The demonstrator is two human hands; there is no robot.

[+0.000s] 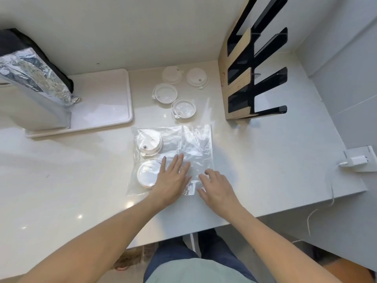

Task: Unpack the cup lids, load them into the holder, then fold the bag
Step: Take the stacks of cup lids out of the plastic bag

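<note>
- Single head-worn cam, wide-angle, looking steeply down onto the counter [265, 170] from above.
- Close range: forearms run in from the bottom edge.
- Faces the back wall [122, 27]; no second view.

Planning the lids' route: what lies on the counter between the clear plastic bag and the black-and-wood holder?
In the head view, nothing: bare white counter separates the clear plastic bag from the black-and-wood holder.

Bare forearms, pale green top, navy trousers
</note>
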